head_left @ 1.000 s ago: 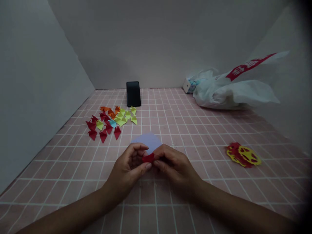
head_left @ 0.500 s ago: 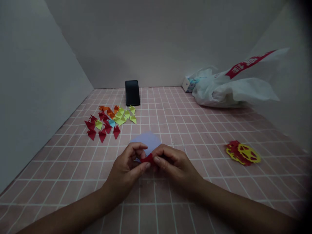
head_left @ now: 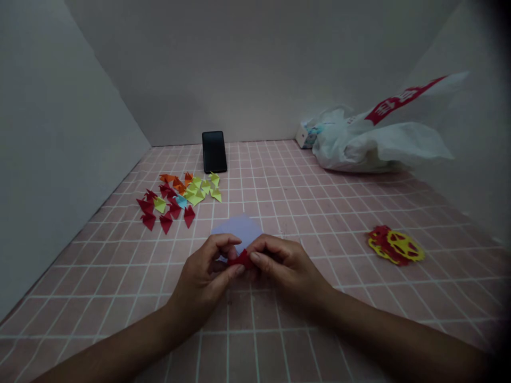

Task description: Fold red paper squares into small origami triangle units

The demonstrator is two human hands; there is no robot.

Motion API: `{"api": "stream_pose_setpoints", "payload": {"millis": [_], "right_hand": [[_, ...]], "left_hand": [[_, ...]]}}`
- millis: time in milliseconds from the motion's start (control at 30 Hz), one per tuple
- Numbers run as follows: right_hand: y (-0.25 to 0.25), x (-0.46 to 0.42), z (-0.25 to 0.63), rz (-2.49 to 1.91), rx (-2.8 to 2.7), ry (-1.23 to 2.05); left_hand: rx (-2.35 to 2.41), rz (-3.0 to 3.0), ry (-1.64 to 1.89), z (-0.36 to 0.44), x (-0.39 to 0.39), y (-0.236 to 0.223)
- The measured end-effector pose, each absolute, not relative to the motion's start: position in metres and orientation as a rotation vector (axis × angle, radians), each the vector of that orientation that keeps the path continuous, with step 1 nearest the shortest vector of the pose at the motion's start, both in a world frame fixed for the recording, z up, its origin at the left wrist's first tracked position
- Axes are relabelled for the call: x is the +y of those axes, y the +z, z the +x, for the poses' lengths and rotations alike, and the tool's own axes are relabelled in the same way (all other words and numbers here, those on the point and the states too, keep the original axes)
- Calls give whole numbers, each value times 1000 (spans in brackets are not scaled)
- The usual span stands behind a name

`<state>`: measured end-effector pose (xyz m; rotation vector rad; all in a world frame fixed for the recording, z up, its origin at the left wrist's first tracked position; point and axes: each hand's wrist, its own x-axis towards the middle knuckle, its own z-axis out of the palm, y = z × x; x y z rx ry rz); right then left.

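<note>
A small piece of folded red paper (head_left: pixel 240 259) is pinched between my two hands, low in the middle of the head view. My left hand (head_left: pixel 207 268) grips its left end between thumb and fingers. On its right end, the thumb and forefinger of my right hand (head_left: pixel 289 268) are closed; parts of the paper are hidden behind the fingers. Just beyond lies a pale lilac sheet of paper (head_left: pixel 240 227), partly covered by my hands. Several folded paper cranes (head_left: pixel 174 207), red, orange, yellow and one light blue, are grouped to the left.
A dark phone (head_left: pixel 214 152) leans at the back wall. At the back right, a white plastic bag (head_left: pixel 359 149) lies against a small patterned box (head_left: pixel 305 135). Red and yellow paper cut-outs (head_left: pixel 395 246) are piled on the right of the tiled-pattern tablecloth (head_left: pixel 275 351).
The view has shifted slightly, so the surroundings sit a little further left. Both hands keep their pinch on the red paper, whose visible part has tilted slightly.
</note>
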<state>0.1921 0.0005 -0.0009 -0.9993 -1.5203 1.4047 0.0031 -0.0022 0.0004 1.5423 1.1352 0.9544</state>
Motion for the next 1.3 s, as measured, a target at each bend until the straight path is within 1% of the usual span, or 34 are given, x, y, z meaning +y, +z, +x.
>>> {"api": "stream_pose_setpoints", "payload": {"millis": [200, 433, 600, 967, 1300], "right_hand": [[-1, 1, 192, -978, -1511, 1423], [-2, 1, 193, -1025, -1677, 1209], [-1, 1, 193, -1028, -1684, 1222], [-3, 1, 193, -1077, -1729, 1194], [-1, 1, 194, -978, -1713, 1196]], "left_hand": [[1057, 1603, 1005, 3, 0, 1], [1083, 1724, 952, 2, 0, 5], [1085, 1662, 974, 2, -2, 5], [992, 1743, 1017, 2, 0, 0], [1001, 1793, 1031, 2, 0, 3]]}}
